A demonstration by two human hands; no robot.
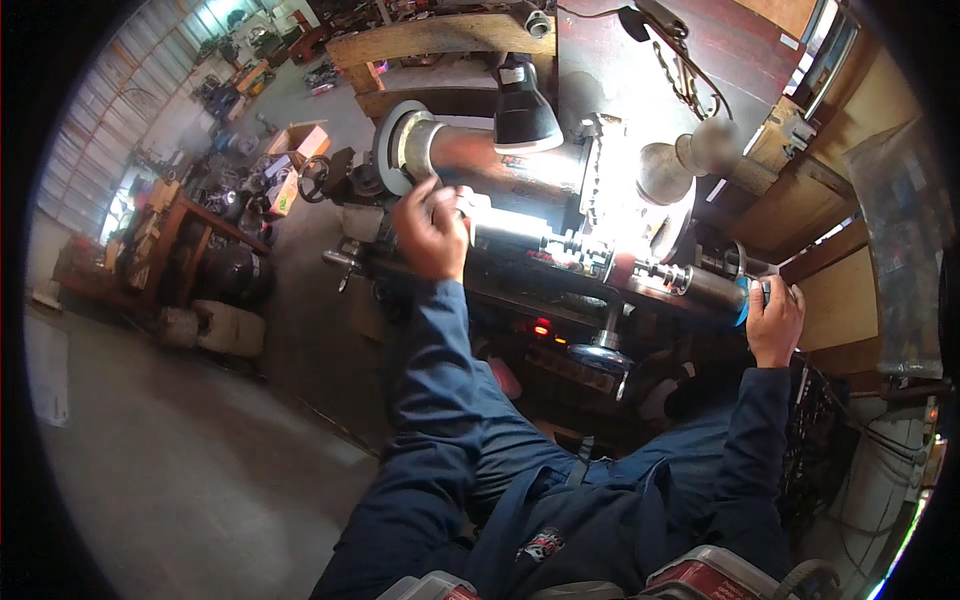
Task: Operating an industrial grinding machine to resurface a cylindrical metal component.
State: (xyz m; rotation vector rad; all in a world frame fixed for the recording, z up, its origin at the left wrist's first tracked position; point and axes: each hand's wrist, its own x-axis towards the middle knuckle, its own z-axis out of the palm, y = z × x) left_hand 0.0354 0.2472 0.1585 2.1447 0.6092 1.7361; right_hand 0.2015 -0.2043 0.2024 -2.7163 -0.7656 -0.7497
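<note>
Lying along the machine (500, 275) is the shaft (570, 247); near its ends my left hand (432, 232) and right hand (776, 318) are curled, but their grip I cannot tell. Grey floor (200, 450) spreads at left.

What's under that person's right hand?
Beside the right hand, toward the left, a blue part peeks out, next to a metal cylinder. Whatever lies right beneath the palm and fingers is covered, so I can't tell.
</note>
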